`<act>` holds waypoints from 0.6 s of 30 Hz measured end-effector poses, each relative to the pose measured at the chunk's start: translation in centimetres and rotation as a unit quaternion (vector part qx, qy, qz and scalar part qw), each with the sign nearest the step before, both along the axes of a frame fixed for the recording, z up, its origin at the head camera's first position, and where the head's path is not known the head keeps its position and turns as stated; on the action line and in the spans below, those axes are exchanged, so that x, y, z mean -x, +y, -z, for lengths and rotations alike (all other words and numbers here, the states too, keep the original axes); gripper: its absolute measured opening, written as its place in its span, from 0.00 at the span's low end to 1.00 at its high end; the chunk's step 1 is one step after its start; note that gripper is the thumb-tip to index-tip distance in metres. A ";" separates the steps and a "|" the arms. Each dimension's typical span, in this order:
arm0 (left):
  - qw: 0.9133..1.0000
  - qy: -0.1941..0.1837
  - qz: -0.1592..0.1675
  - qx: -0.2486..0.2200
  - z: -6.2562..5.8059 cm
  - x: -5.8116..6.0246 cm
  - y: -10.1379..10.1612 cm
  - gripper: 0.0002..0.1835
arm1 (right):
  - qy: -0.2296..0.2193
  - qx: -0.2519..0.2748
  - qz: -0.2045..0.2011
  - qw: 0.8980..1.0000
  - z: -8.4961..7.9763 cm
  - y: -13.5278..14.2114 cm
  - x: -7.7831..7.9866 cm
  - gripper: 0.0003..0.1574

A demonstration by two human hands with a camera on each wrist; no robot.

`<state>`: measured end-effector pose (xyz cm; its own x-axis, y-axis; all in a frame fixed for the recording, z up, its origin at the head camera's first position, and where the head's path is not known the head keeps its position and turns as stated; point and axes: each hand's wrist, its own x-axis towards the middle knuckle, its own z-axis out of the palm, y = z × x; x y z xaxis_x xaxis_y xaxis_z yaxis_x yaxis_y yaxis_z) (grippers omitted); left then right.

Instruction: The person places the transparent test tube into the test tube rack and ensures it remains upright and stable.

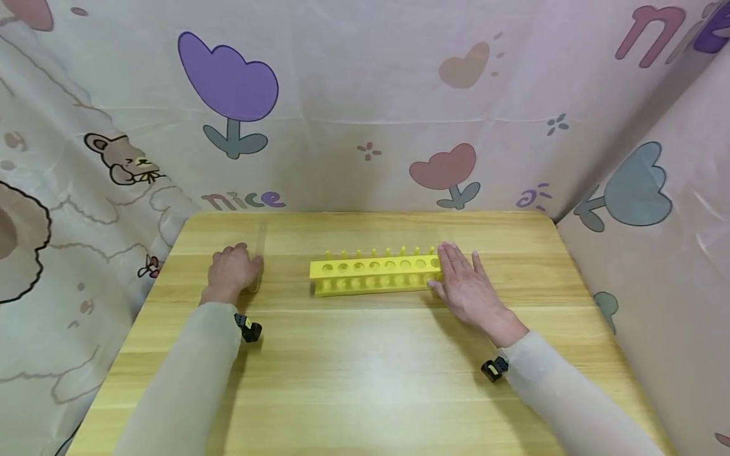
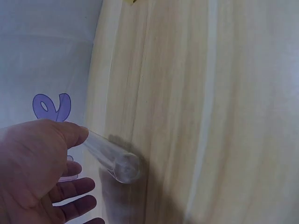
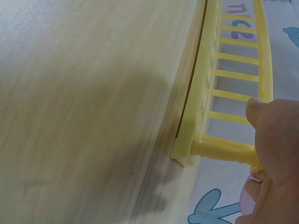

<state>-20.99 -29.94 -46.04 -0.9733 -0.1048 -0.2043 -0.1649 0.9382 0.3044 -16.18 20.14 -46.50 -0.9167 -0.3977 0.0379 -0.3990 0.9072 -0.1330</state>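
A clear test tube (image 2: 110, 156) extends from my left hand (image 1: 230, 272), which pinches it close to the table at the left. In the left wrist view the thumb lies along the tube and its rounded end points away from the hand; the other fingers are loosely bent. A yellow test tube rack (image 1: 373, 275) stands lengthwise across the middle, with a row of round holes and a row of pegs behind. My right hand (image 1: 470, 291) holds the rack's right end, thumb at the front and fingers stretched along the end.
The light wooden table (image 1: 365, 380) ends at a printed curtain (image 1: 342, 126) behind, which also hangs along both sides. A black wrist camera (image 1: 248, 328) sits on the left sleeve and another wrist camera (image 1: 495, 368) on the right one.
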 end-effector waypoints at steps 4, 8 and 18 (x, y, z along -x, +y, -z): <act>1.000 -0.001 0.007 0.014 -0.1 0.9 -0.2 0.36 | -0.002 -0.003 0.003 1.000 0.0 0.0 -0.1 0.52; 0.999 -0.021 0.012 0.026 -0.5 1.6 -0.4 0.32 | -0.002 -0.005 0.004 1.000 0.0 -0.1 -0.1 0.52; 0.995 -0.097 0.011 0.026 -1.3 2.4 -0.1 0.29 | -0.002 -0.005 0.007 1.000 0.1 -0.1 0.0 0.53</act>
<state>-23.39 -30.02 -44.78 -0.9180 -0.0986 -0.3842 -0.1948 0.9559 0.2200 -16.18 20.06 -46.61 -0.9226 -0.3846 0.0306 -0.3853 0.9144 -0.1245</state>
